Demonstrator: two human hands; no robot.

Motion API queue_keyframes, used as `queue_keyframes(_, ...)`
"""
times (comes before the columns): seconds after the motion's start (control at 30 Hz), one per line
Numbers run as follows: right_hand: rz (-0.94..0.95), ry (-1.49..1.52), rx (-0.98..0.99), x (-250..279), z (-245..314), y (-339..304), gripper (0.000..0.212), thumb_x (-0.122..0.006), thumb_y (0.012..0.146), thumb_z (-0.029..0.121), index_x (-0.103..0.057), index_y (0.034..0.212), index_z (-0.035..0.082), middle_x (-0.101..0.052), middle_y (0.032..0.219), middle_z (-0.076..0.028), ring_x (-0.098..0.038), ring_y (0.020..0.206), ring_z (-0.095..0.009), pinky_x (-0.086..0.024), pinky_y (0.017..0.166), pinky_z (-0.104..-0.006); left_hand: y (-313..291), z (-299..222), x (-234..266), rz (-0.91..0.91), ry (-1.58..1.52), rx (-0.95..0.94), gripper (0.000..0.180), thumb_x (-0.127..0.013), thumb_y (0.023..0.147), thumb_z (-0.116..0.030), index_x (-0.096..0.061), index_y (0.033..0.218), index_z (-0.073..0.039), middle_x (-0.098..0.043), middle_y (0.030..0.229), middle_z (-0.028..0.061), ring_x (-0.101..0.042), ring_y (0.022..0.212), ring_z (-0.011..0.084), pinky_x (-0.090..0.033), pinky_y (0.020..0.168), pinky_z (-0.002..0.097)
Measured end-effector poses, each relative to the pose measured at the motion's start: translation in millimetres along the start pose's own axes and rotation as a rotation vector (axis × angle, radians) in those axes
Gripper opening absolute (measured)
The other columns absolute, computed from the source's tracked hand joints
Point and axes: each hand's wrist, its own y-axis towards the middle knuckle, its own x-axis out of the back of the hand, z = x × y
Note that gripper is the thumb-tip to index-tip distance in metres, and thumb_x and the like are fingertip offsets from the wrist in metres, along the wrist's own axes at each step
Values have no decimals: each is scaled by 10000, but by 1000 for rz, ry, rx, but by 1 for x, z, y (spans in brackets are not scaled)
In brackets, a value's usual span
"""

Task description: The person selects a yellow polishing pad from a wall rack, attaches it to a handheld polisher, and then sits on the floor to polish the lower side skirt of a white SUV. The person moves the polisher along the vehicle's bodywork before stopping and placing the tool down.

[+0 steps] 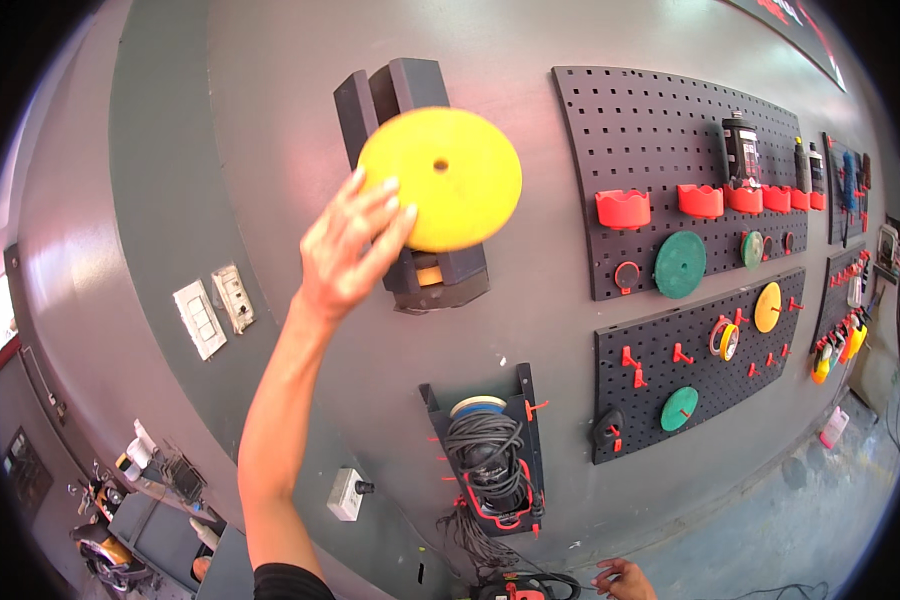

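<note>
My left hand (355, 240) is raised with its fingers closed on the lower left edge of a round yellow polishing pad (470, 190) that has a small hole in its middle. The pad is in front of a dark, upright wall holder (405, 85) and covers much of it. A strip of yellow shows low in that holder. At the bottom edge, my right hand (625, 580) is partly in view, its fingers loosely bent and apart, with nothing visible in them. Nearest to it are a black cable and a red and black machine (518, 590).
A corded polisher (490, 460) hangs on a wall bracket below the holder. To the right, two black pegboards (630, 120) carry red cup holders (622, 209), a green pad (680, 265), another yellow pad (767, 308) and bottles. Switch plates (200, 320) and a socket box (346, 495) project from the wall.
</note>
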Motion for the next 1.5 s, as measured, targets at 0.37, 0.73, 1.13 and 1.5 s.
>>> queue_keyframes(0.37, -70, -35, 137, -12, 75, -5, 478, -838, 848, 110, -639, 1266, -13, -736, 1044, -96, -703, 841, -145, -561, 737, -302, -23, -91, 12, 21, -336, 128, 220, -787, 795, -43, -757, 1010, -73, -677, 1011, 71, -716, 1060, 258, -605, 990, 520)
queue_keyframes(0.73, -493, -302, 750, 14, 194, -69, 420, -870, 734, 53, -729, 1130, 41, -744, 1086, -104, -710, 1020, -255, -549, 921, -377, -9, -353, 57, 405, -1635, 921, 438, -793, 802, -6, -698, 1229, -30, -704, 1165, 119, -707, 1037, 260, -590, 876, 355)
queue_keyframes(1.13, 521, 1743, 799, 51, 91, -74, 221, -699, 978, 333, -621, 973, 127, -610, 809, 22, -595, 659, -109, -480, 515, -288, -24, -530, 79, -293, -2822, 2301, 921, -319, 1036, -695, -265, 1585, 43, -332, 1632, 238, -293, 1537, 335, -231, 1254, 484)
queue_keyframes(1.5, -407, 269, -99, 7, 58, -71, 343, -786, 923, 251, -682, 1167, 34, -727, 986, -15, -626, 747, -105, -479, 617, -266, -33, -548, 92, -91, -2840, 2419, 920, -345, 1016, -727, -349, 1550, 22, -395, 1601, 173, -351, 1493, 291, -262, 1233, 457)
